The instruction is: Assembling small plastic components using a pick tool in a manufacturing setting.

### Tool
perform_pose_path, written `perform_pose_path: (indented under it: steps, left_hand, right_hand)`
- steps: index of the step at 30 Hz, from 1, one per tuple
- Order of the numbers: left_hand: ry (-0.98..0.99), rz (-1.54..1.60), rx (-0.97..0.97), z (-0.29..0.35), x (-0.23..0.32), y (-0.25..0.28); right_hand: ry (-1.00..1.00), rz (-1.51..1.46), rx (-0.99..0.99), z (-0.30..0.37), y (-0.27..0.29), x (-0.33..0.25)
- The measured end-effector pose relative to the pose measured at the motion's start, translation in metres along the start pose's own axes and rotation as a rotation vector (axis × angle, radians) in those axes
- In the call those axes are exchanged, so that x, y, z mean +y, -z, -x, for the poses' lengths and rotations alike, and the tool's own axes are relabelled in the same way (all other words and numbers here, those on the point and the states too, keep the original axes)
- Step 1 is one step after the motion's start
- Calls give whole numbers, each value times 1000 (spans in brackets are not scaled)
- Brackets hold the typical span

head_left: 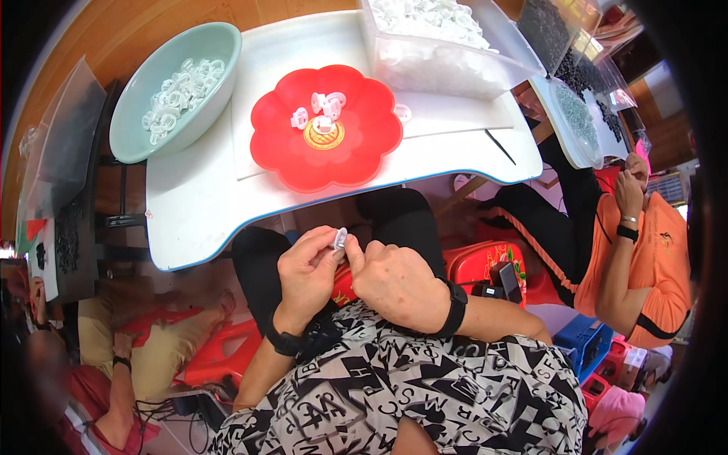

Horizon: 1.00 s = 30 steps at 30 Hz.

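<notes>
Over my lap, my left hand (307, 273) pinches a small white plastic part (340, 238) with a round, oval-looking face between thumb and fingertips. Close against it is my right hand (398, 284), its fingers curled and its tip at the part's edge. Whether that hand has something tiny in its grip is hidden. In front, a red flower-shaped plate (280, 163) on the white table (197, 208) carries several similar white parts (326, 125). To its left, a pale green bowl (216, 42) contains many white pieces (182, 95).
A clear plastic bin (447, 72) heaped with white pieces stands at the table's back right. A thin black stick (500, 147) lies near the right edge. One person in orange (644, 258) works at right; another in tan trousers (163, 341) sits at left. Red stools (227, 353) surround me.
</notes>
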<state>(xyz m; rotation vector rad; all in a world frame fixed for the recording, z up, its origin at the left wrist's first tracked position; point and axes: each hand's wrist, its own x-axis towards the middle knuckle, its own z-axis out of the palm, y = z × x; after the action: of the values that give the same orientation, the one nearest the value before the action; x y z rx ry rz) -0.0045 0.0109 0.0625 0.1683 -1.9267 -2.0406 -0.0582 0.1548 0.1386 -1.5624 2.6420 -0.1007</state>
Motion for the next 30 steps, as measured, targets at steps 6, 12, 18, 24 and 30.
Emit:
perform_pose_path:
  steps: [6,12,18,24,30]
  left_hand:
    - [93,4,-58,-6,4,5]
    - [86,72,-49,-7,12,7]
    - [64,55,-91,-8,14,5]
    - [65,50,-87,-7,16,1]
    - [73,15,-105,-7,18,2]
  right_hand:
    - [-29,-92,-12,10,-2,10]
    - [-74,-173,40,19,8,16]
    - [-106,-194,73,19,3,13]
    - [-87,-185,71,16,2,13]
    - [14,-37,29,14,3,11]
